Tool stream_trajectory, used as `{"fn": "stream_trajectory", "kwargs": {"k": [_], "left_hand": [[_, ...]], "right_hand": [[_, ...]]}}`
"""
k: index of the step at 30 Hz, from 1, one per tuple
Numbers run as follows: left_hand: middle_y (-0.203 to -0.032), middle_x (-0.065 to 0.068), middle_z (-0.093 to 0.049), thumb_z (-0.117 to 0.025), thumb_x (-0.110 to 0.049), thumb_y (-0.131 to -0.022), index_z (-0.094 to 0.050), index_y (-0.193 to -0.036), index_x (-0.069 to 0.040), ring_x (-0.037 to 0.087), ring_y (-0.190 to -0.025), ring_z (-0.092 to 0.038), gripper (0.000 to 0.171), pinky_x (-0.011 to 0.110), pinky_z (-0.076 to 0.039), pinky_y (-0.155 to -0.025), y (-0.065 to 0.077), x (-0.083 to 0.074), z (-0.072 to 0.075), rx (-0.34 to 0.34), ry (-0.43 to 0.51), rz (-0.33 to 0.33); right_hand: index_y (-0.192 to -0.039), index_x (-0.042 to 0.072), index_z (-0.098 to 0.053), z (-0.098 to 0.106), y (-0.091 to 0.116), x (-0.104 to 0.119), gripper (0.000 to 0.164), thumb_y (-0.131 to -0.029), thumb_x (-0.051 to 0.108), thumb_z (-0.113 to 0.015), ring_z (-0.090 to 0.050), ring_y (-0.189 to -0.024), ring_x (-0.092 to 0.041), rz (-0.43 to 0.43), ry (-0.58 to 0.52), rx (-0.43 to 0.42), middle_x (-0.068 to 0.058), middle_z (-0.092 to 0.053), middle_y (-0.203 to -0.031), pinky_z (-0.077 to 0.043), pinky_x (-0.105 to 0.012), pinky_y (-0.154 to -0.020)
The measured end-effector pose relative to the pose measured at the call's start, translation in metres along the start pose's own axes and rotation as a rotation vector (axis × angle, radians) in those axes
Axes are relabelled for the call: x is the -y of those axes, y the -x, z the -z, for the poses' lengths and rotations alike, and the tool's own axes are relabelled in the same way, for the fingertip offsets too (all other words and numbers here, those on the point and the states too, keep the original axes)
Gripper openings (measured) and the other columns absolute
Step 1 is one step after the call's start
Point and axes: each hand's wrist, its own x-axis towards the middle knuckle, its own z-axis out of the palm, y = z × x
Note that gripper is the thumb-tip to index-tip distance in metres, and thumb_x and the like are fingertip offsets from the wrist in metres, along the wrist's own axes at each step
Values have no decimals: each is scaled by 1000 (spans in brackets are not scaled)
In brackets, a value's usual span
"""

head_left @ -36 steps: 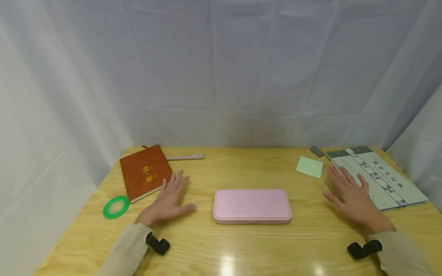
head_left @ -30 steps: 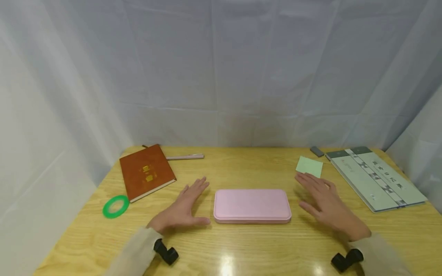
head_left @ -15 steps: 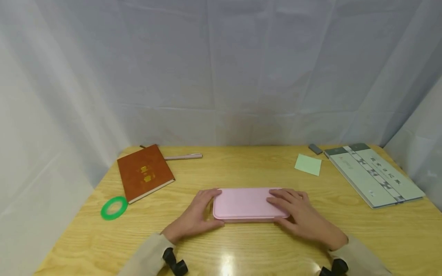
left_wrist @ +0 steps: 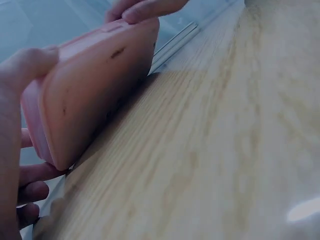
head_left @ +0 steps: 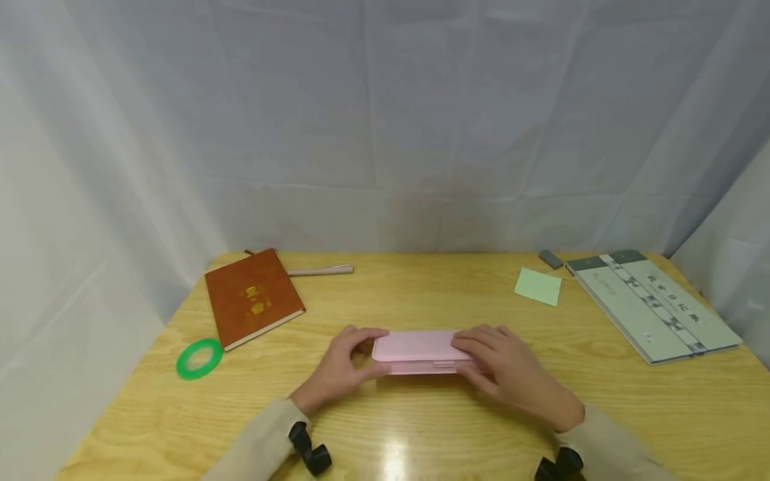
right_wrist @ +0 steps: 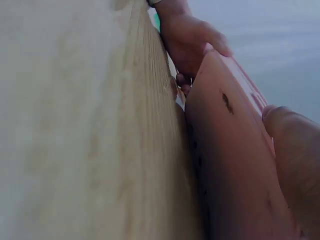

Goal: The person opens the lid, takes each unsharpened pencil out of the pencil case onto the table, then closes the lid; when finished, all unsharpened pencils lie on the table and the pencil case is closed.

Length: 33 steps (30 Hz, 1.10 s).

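A pink rectangular case (head_left: 415,351) lies at the middle of the wooden table (head_left: 421,427), its near edge tipped up off the wood. My left hand (head_left: 345,367) grips its left end, thumb on the near side and fingers behind. My right hand (head_left: 505,367) grips the right end, fingers curled over the top. In the left wrist view the pink case (left_wrist: 90,95) stands tilted on its far edge with my thumb (left_wrist: 25,70) on it. From the right wrist, the case (right_wrist: 230,165) shows its underside, my thumb (right_wrist: 295,150) on its rim.
A brown notebook (head_left: 252,297) and a green tape ring (head_left: 199,359) lie at the left, a pink pen (head_left: 319,270) behind them. A green sticky note (head_left: 538,286), a small grey eraser (head_left: 550,259) and a pale booklet (head_left: 652,304) lie at the right.
Both hands moved inward from the table's sides onto the pink case, took hold of its ends and tipped its near edge up.
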Motion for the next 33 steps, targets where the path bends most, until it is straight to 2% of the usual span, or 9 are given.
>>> {"fn": "stream_trajectory", "kwargs": {"k": [2, 5, 8, 13, 19, 22, 26, 31, 33], "left_hand": [[-94, 2, -55, -78, -27, -80, -65, -123, -15, 14, -85, -49, 47, 26, -44, -74, -2, 0, -2, 9, 59, 5], [-97, 6, -55, -75, -20, -82, -63, -124, -9, 17, -87, -49, 45, 27, -45, -74, -5, -4, -5, 35, 95, 23], [-100, 8, -55, -75, -21, -82, -61, -124, -6, 17, -88, -49, 46, 26, -45, -74, -5, -7, -6, 51, 116, 46], [-101, 5, -59, -79, -26, -78, -61, -121, -8, 13, -86, -51, 50, 24, -44, -74, -1, -10, -7, 46, 156, 78], [-100, 7, -62, -82, -20, -75, -61, -119, -7, 13, -85, -54, 51, 24, -44, -75, -5, -12, -10, 16, 235, 106], [-99, 7, -63, -83, -17, -73, -62, -119, -7, 13, -84, -54, 51, 24, -44, -74, -6, -11, -10, 2, 240, 110], [-99, 5, -63, -84, -17, -72, -61, -120, -9, 13, -84, -54, 54, 24, -44, -73, -5, -9, -9, 10, 216, 108], [-109, 7, -63, -88, -19, -67, -52, -129, -9, 16, -92, -56, 73, 26, -48, -81, -3, -7, -8, 62, 246, 85], [-112, 5, -63, -91, -22, -62, -47, -134, -12, 17, -95, -55, 86, 27, -47, -85, -3, -6, -8, 67, 231, 90]], "right_hand": [[-111, 10, -69, -2, -7, 2, 40, -99, 43, -49, -63, -99, -18, 29, 22, -32, 0, -69, -109, -48, -37, -79], [-104, 8, -70, -3, -13, 4, 43, -100, 44, -45, -64, -89, -17, 64, 51, -74, -1, -70, -99, -51, -37, -73], [-98, 5, -69, -4, -16, 7, 47, -101, 42, -41, -62, -80, -18, 109, 65, -117, -3, -69, -90, -52, -35, -70], [-95, 2, -66, -5, -15, 12, 49, -104, 39, -36, -61, -76, -18, 172, 93, -138, -5, -67, -86, -54, -33, -71], [-98, 1, -65, -3, -15, 13, 51, -105, 38, -31, -60, -79, -18, 144, 144, -104, -5, -66, -88, -53, -35, -74], [-98, 2, -65, -3, -17, 13, 51, -105, 40, -31, -61, -81, -19, 142, 154, -91, -5, -66, -89, -53, -36, -76], [-97, 3, -67, 0, -20, 11, 51, -103, 42, -35, -60, -82, -18, 144, 68, -95, -4, -66, -91, -52, -36, -75], [-91, 6, -69, 9, -34, 0, 51, -103, 42, -35, -62, -74, -17, 127, 18, -103, -2, -67, -83, -51, -35, -66], [-89, 7, -69, 12, -44, -8, 40, -101, 36, -45, -63, -71, -16, 88, 34, -82, -2, -68, -80, -52, -35, -65]]}}
